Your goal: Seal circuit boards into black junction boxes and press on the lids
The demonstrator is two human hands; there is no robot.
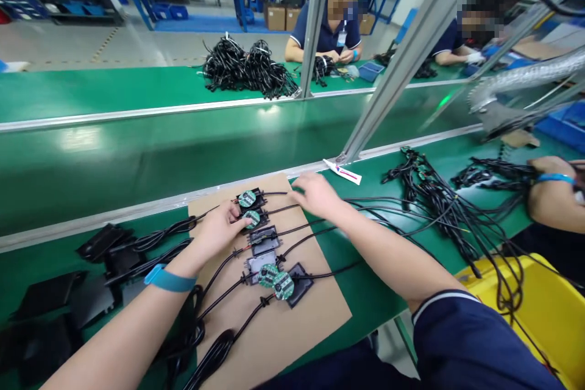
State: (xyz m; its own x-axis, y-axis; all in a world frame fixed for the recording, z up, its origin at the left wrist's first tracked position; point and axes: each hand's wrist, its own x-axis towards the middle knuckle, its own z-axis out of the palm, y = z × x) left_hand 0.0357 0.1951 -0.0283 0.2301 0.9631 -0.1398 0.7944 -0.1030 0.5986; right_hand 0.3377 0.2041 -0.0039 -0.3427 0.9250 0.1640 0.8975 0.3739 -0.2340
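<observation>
Risk of dragging 2nd-from-top green board (251, 219) askew on the cardboard (320, 304) through right forearm (388, 250) snag on black cables (336, 271): left hand (222, 228) with thumb against that board, right hand (315, 194) loosely curled near top cable (276, 194), can't tell grip on either.

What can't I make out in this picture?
All in the head view:
Left hand: its back hides the palm.
Right hand: slight blur hides whether it touches the top cable.
Circuit boards: markings too small.
White tube: lettering too small.
Dark plates: detail lost to blur.
Yellow bin: cut off by right edge.
</observation>
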